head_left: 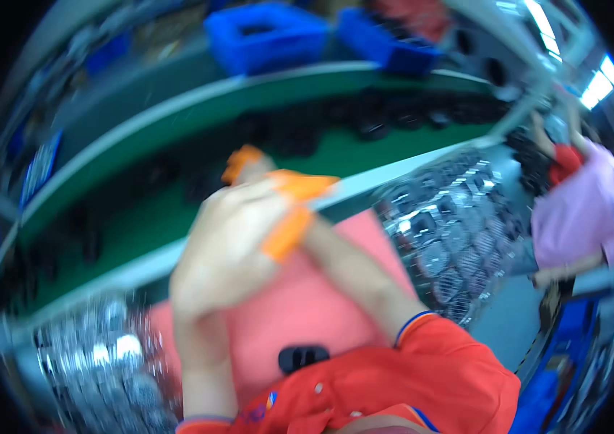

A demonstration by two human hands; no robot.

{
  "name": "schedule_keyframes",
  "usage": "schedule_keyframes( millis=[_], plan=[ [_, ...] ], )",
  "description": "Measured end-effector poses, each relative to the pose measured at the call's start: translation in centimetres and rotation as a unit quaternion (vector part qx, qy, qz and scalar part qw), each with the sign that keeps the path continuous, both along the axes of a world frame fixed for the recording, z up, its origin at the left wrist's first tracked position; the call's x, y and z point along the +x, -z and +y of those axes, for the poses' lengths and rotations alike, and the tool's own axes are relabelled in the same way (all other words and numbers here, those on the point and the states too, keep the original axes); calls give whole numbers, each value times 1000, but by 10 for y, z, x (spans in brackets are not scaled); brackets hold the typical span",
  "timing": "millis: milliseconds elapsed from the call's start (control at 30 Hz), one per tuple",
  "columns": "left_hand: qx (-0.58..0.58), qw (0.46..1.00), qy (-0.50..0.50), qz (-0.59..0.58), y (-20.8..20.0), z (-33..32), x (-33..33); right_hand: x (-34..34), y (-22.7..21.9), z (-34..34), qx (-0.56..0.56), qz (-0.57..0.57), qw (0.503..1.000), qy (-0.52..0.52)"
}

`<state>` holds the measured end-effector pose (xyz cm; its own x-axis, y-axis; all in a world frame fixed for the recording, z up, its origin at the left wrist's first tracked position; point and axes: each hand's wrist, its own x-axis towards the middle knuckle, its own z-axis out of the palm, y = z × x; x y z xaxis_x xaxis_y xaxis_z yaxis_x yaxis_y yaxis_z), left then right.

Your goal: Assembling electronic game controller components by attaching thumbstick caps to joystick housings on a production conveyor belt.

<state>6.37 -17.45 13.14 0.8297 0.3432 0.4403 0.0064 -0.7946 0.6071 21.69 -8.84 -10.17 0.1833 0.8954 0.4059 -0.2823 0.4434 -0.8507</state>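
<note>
Above a pink mat (343,304), the left hand (224,235) is overlapping and mostly hiding the right hand (255,171). Orange finger covers (303,186) are showing on both. The left hand's fingers are curving partly closed; blur is hiding any held thing, and how open the right is, I cannot tell. A black piece (303,356) is lying on the mat near the red shirt (393,369).
</note>
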Motion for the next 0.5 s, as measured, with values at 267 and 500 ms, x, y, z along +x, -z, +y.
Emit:
schedule_keyframes(
  millis=[267,500],
  plan=[
    [48,895,-315,311,134,129,-21,-24,-48,-38,-7,-565,783,261],
    [87,874,-352,322,131,130,-19,-25,-64,-40,-86,-568,784,234]
  ],
)
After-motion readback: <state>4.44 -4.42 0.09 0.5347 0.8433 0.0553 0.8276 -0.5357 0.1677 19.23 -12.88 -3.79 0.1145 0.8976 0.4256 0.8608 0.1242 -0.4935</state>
